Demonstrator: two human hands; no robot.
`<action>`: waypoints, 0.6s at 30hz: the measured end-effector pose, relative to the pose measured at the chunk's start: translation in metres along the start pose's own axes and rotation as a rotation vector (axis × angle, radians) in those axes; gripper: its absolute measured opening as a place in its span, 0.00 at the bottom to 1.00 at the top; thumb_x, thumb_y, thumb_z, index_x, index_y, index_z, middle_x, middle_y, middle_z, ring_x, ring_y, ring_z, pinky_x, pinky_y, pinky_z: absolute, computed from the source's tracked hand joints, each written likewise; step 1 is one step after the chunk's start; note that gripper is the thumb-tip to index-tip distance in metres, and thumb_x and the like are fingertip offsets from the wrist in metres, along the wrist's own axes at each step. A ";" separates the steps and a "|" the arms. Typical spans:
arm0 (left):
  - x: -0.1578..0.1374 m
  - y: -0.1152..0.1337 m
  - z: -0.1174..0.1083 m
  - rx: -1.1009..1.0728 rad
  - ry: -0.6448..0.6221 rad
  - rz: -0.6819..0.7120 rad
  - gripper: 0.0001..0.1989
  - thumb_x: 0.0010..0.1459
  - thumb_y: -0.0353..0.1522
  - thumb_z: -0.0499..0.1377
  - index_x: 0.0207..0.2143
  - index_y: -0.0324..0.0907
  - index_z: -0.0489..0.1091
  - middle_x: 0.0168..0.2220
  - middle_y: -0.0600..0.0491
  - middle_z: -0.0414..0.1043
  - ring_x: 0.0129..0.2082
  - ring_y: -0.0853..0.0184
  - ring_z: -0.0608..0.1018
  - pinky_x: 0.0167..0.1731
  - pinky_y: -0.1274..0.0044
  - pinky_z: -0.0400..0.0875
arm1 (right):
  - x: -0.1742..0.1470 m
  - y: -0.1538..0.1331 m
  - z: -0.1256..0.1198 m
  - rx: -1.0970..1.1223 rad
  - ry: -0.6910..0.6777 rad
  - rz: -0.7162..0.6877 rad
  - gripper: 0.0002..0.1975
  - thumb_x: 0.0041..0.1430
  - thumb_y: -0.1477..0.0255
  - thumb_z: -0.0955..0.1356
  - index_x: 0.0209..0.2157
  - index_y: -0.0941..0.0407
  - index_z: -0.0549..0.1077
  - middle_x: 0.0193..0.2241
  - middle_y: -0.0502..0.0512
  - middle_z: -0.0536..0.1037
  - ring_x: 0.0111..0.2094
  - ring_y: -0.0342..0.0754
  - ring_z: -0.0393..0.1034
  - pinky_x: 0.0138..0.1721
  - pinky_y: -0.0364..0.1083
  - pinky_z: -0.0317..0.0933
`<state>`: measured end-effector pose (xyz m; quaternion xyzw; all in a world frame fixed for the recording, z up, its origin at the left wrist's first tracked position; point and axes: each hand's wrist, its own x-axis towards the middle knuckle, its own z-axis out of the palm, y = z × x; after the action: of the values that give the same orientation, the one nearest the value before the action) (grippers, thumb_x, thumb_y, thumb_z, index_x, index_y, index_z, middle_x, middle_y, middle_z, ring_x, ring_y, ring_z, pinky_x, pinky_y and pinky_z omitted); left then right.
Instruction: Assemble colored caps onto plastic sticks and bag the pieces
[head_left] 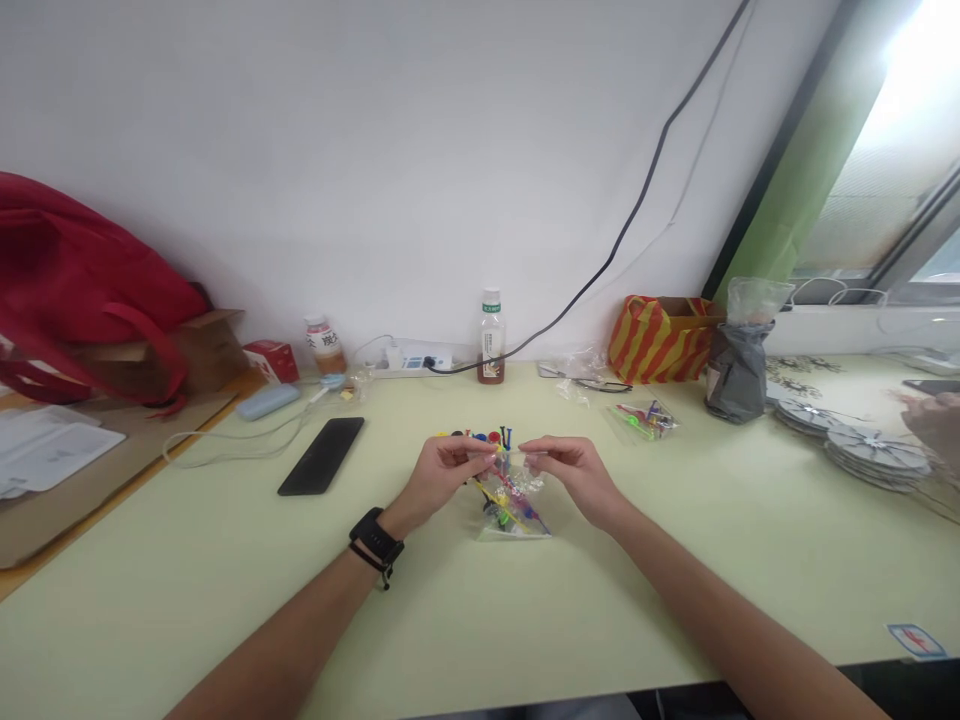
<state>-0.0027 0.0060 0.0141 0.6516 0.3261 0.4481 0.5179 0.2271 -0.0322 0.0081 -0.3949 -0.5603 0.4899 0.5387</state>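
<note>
Between my two hands hangs a clear plastic bag (514, 505) with small coloured plastic pieces inside, yellow, green, purple and red among them. My left hand (452, 472), below a wrist with a black watch, pinches the bag's top edge on the left. On the right, thumb and fingers of my right hand (571, 472) pinch the same edge. Just behind the bag, several small coloured pieces (495, 438) in red, blue and black show on the table, partly covered by my hands. A second clear bag of coloured pieces (645, 418) lies flat farther right.
A black phone (321, 456) lies to the left, near a white cable and a blue case (268, 402). Along the wall stand a drink bottle (491, 340), a power strip (416, 360) and a striped bag (660, 338). Stacked grey discs (876, 455) and another person's hand (934, 425) are at right.
</note>
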 end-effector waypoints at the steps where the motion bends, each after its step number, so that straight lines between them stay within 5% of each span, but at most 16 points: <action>1: 0.000 0.000 -0.001 -0.006 -0.002 -0.006 0.12 0.54 0.37 0.72 0.40 0.39 0.84 0.33 0.47 0.84 0.32 0.65 0.83 0.36 0.76 0.79 | 0.000 0.001 -0.001 0.028 0.004 0.016 0.10 0.53 0.65 0.76 0.38 0.52 0.86 0.32 0.54 0.82 0.34 0.48 0.72 0.40 0.48 0.65; 7: -0.001 0.000 -0.003 0.017 -0.037 0.001 0.12 0.54 0.36 0.72 0.40 0.40 0.84 0.38 0.46 0.85 0.40 0.61 0.84 0.43 0.74 0.79 | 0.000 0.001 -0.002 0.023 -0.030 -0.001 0.08 0.54 0.65 0.75 0.34 0.53 0.85 0.32 0.54 0.81 0.36 0.48 0.71 0.40 0.47 0.65; 11: 0.001 -0.004 -0.003 0.039 -0.039 0.039 0.18 0.56 0.37 0.71 0.47 0.40 0.82 0.48 0.44 0.82 0.45 0.59 0.83 0.47 0.71 0.79 | -0.001 -0.001 -0.001 -0.075 -0.019 -0.069 0.13 0.55 0.63 0.75 0.42 0.53 0.83 0.33 0.54 0.81 0.35 0.48 0.72 0.39 0.48 0.66; 18: 0.003 -0.007 -0.005 0.160 -0.003 0.062 0.15 0.57 0.41 0.69 0.38 0.38 0.82 0.36 0.46 0.83 0.33 0.64 0.82 0.35 0.76 0.78 | 0.000 0.001 -0.002 -0.246 0.051 -0.165 0.13 0.59 0.60 0.73 0.37 0.54 0.82 0.37 0.57 0.83 0.39 0.52 0.75 0.43 0.51 0.68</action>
<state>-0.0054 0.0126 0.0081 0.7014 0.3399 0.4354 0.4505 0.2287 -0.0314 0.0073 -0.4227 -0.6326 0.3615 0.5389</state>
